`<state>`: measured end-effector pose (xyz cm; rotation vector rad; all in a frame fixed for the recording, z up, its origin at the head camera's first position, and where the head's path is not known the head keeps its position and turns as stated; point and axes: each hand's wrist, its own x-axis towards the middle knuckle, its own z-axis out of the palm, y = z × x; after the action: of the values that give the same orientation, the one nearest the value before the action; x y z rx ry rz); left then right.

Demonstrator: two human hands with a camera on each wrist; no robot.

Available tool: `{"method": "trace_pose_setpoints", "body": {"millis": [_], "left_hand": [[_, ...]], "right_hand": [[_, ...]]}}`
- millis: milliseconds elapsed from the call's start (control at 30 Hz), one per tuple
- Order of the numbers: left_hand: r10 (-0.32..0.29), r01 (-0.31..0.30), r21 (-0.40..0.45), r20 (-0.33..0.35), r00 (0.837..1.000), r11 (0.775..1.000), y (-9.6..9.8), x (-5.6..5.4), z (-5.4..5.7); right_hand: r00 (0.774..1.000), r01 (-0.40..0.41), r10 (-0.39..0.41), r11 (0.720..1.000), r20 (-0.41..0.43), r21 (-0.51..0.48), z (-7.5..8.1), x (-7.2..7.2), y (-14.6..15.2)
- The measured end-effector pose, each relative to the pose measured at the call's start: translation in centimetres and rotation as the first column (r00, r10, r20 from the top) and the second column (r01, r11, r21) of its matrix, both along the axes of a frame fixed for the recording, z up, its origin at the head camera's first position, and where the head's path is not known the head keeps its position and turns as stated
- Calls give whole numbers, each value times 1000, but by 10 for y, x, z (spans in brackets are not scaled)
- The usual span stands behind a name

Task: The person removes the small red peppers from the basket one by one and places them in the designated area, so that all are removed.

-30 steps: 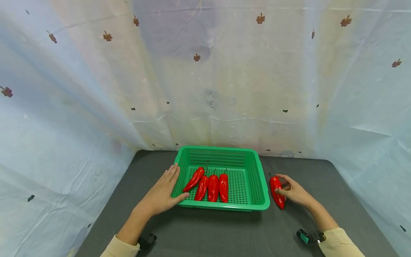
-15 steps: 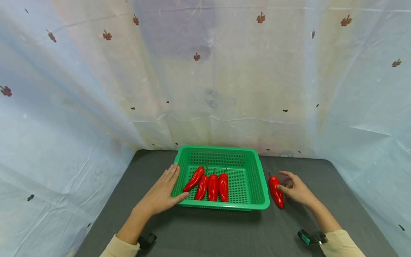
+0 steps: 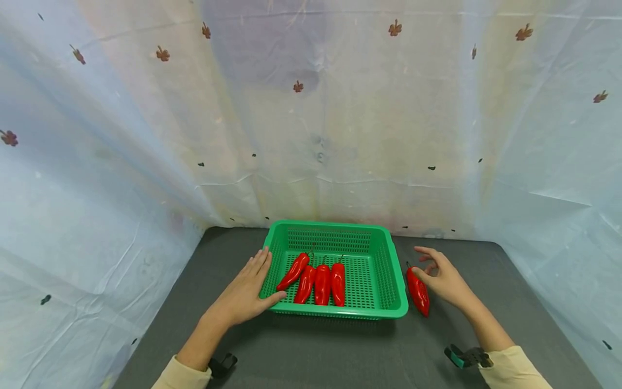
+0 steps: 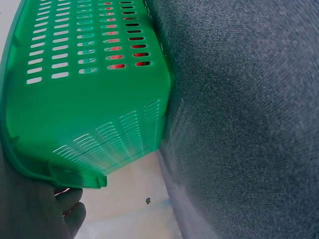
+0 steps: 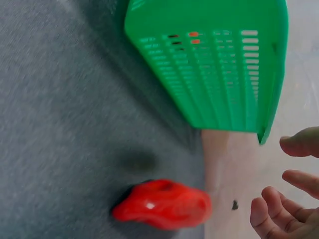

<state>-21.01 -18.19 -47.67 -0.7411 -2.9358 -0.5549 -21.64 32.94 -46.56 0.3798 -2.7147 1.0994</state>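
A green plastic basket (image 3: 379, 312) stands on the dark table, with several red peppers (image 3: 323, 283) lying side by side in its left half. My left hand (image 3: 245, 294) rests on the basket's left rim, fingers straight and thumb over the near corner. In the left wrist view its fingers (image 4: 70, 201) show beside the rim. Just right of the basket, one more red pepper (image 3: 419, 294) lies on the table, stem pointing away. Above its stem end hovers my right hand (image 3: 448, 281), thumb and fingers apart. The right wrist view shows a gap between that hand (image 5: 294, 199) and the pepper (image 5: 162, 204).
Grey cloth covers the table (image 3: 330, 356). A pale plastic sheet (image 3: 350, 135) with leaf prints hangs behind and along both sides. Dark straps sit at both wrists, such as the right strap (image 3: 468, 357).
My right hand has let go of the pepper on the table and moved up and slightly away from me. The left hand and the basket stay where they were.
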Motion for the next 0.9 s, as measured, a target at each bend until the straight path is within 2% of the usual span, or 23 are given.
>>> {"method": "trace_pose_setpoints", "body": {"millis": [200,467,900], "left_hand": [[0,0,3,-3,1000,1000,0,0,1],[2,-2,3,6,1000,1000,0,1,0],[5,-5,0,13,1000,1000,1,-1,0]], "right_hand": [[999,3,-3,1000,-44,5,13,2,-16],[997,-44,42,999,-67,-22,26,1,-36],[988,-143,141,989,-59,-36,32,-8,-79]]}}
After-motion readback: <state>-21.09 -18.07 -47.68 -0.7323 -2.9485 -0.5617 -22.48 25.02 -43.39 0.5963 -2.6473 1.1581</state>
